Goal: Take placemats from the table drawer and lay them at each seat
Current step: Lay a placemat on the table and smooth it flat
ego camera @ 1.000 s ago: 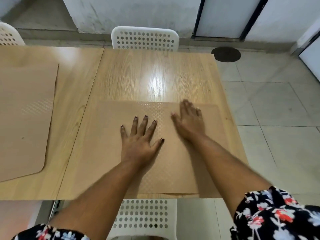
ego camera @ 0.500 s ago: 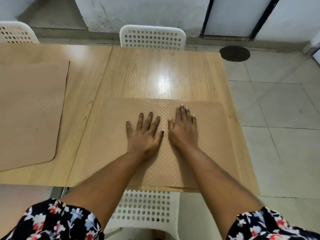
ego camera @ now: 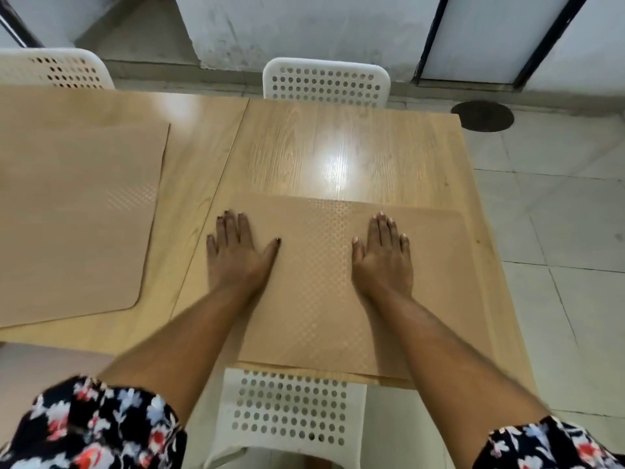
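A tan placemat (ego camera: 314, 282) with a dotted texture lies flat at the near edge of the wooden table (ego camera: 338, 147), in front of the near white chair. My left hand (ego camera: 236, 255) rests palm down on its left side, fingers spread. My right hand (ego camera: 384, 258) rests palm down on its right half, fingers together. Neither hand grips anything. A second tan placemat (ego camera: 74, 218) lies on the adjoining table to the left. No drawer is visible.
A white perforated chair (ego camera: 287, 414) stands tucked under the near edge. Another white chair (ego camera: 326, 82) stands at the far side, and a third (ego camera: 54, 71) at far left. Tiled floor with a round drain cover (ego camera: 483, 116) lies to the right.
My hands have slid apart across the placemat, the left toward its left edge and the right toward its right side. The view has shifted slightly.
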